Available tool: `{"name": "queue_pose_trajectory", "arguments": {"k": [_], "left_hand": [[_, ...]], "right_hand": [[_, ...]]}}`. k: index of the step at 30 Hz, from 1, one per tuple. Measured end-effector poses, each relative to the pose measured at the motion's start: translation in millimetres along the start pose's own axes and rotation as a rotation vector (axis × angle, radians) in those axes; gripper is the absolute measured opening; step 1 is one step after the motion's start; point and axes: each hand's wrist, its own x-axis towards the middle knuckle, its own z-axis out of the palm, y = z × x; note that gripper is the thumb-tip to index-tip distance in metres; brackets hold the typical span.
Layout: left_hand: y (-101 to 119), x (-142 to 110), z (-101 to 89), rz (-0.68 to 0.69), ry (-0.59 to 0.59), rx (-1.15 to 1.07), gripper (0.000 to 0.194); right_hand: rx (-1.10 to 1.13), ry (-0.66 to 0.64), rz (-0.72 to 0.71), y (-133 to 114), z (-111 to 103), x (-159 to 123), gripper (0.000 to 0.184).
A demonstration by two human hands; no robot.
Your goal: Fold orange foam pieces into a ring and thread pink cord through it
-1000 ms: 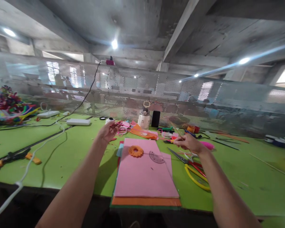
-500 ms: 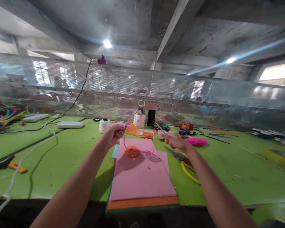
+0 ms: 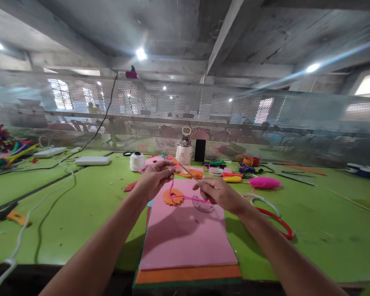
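My left hand [image 3: 157, 177] pinches a bright pink strand of yarn [image 3: 185, 198] above the stacked sheets. From its fingers the yarn hangs down over a scalloped orange disc [image 3: 172, 198] and runs right, across a clear protractor [image 3: 203, 204]. My right hand [image 3: 216, 190] grips a thin wooden stick [image 3: 189, 172], whose far tip reaches up to the left fingertips. Whether the tip touches the yarn there is too small to tell. Beneath both hands lies a pink sheet [image 3: 188, 242] on top of orange and green ones.
A white thread spool [image 3: 137, 162], a bottle [image 3: 184, 152] and a black phone [image 3: 200, 150] stand behind the hands. To the right lie a pink yarn bundle [image 3: 265, 183] and a red loop [image 3: 280, 224]. A white cable [image 3: 23, 222] crosses the table's left side. A perforated screen [image 3: 154, 111] rises behind.
My hands have come closer together; the right moved left and down, bringing the stick's tip to the left fingers. The view shifted slightly. Scissors seen at the right no longer show.
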Motion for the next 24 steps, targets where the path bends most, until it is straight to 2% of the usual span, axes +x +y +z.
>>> {"name": "queue_pose_trajectory", "arguments": {"k": [6, 11, 16, 20, 24], "left_hand": [[0.3, -3.0, 2.5, 0.011, -0.034, 0.019, 0.022], [-10.6, -7.9, 15.3, -0.084, -0.09, 0.052, 0.031], [-24.6, -16.1, 35.7, -0.149, -0.167, 0.07, 0.038], [-31.0, -18.7, 41.3, -0.163, -0.187, 0.122, 0.037], [-35.0, -19.5, 41.9, -0.217, -0.248, 0.194, 0.029]], "right_hand": [[-0.06, 0.045, -0.044, -3.3, 7.1, 1.0, 0.039], [0.1, 0.204, -0.093, -4.2, 15.4, 1.7, 0.031], [0.282, 0.324, -0.046, 2.1, 21.2, 5.4, 0.034], [0.298, 0.405, -0.026, 5.3, 20.8, 6.9, 0.034], [0.226, 0.382, -0.025, 1.7, 18.6, 5.2, 0.035]]}}
